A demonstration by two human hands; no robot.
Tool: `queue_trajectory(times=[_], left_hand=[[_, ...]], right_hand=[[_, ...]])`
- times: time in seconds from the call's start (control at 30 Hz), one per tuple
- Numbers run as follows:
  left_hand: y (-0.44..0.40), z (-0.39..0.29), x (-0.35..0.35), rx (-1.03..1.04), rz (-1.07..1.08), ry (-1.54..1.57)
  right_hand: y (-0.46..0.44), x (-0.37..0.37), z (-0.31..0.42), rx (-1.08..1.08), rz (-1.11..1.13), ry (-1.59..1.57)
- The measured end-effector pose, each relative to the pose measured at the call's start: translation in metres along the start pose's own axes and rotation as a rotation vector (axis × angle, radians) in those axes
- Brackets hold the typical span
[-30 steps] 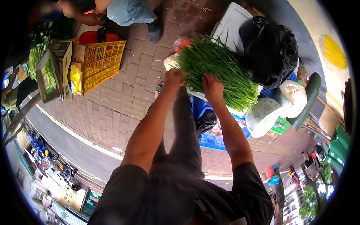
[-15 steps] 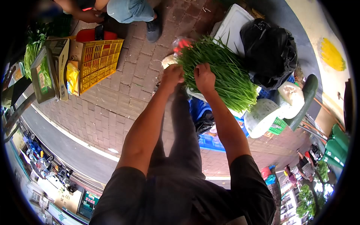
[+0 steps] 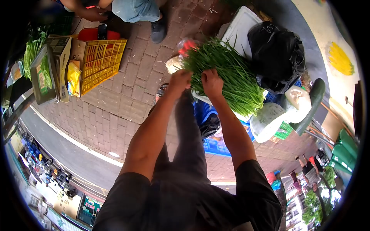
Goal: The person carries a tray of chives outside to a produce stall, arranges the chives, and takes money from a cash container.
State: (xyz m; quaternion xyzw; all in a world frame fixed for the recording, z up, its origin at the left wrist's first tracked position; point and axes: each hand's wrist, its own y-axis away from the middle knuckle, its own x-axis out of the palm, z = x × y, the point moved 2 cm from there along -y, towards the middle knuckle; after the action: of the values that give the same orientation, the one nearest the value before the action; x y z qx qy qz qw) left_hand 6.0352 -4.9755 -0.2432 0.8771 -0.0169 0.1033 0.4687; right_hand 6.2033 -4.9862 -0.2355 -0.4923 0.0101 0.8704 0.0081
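Note:
A large pile of long green leafy stalks (image 3: 231, 75) lies in front of me, right of centre. At its left edge is my left hand (image 3: 180, 81), fingers curled together; what they pinch is too small to make out. My right hand (image 3: 212, 82) rests against the near side of the pile with its fingers bent inward, and what is between them is hidden. A pale root vegetable (image 3: 174, 64) sits just beyond my left hand, beside a clear bag with red items (image 3: 187, 46).
Behind the stalks are a white foam box (image 3: 241, 29) and a black plastic bag (image 3: 275, 54). A winter melon (image 3: 313, 104) and wrapped cut pieces (image 3: 266, 121) lie right. A yellow crate (image 3: 102, 63) stands left, near a seated person's knee (image 3: 135, 9).
My right hand has moved left along the pile, closer to my left hand. My left hand has shifted only slightly. The view has turned a little.

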Motion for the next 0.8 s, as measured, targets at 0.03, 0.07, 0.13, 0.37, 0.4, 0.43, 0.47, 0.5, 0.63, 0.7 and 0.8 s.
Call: queue_trajectory(times=[0.03,0.07,0.13,0.37,0.4,0.43,0.47,0.5,0.63,0.7,0.8], left_hand=[[0.0,0.001,0.003,-0.002,0.014,0.004],[0.0,0.002,0.006,0.008,0.021,-0.004],[-0.003,0.004,0.012,0.027,0.039,-0.021],[-0.011,0.014,0.013,0.233,-0.041,-0.457],[-0.01,0.015,0.011,0.336,-0.056,-0.633],[-0.009,0.013,0.009,0.441,-0.074,-0.811],[-0.009,0.011,0.005,0.485,-0.086,-0.811],[-0.009,0.009,0.0,0.527,-0.097,-0.812],[-0.029,-0.01,-0.03,0.526,-0.344,-0.779],[-0.046,-0.021,-0.041,0.349,-0.314,-0.573],[-0.068,-0.041,-0.04,0.343,-0.226,-0.468]], right_hand=[[0.003,-0.002,0.001,-0.029,0.014,-0.025],[0.006,-0.003,0.001,-0.056,0.028,-0.05],[0.011,-0.005,-0.001,-0.101,0.058,-0.08],[0.016,-0.01,-0.006,-0.123,0.113,-0.118],[0.016,-0.01,-0.006,-0.12,0.117,-0.121],[0.016,-0.008,-0.01,-0.132,0.123,-0.109],[0.018,-0.005,-0.017,-0.144,0.13,-0.1],[0.02,-0.004,-0.022,-0.157,0.138,-0.09],[0.01,-0.019,-0.012,-0.123,0.164,-0.106],[0.005,-0.029,0.001,-0.12,0.098,-0.131],[0.002,-0.031,0.005,-0.069,0.101,-0.159]])
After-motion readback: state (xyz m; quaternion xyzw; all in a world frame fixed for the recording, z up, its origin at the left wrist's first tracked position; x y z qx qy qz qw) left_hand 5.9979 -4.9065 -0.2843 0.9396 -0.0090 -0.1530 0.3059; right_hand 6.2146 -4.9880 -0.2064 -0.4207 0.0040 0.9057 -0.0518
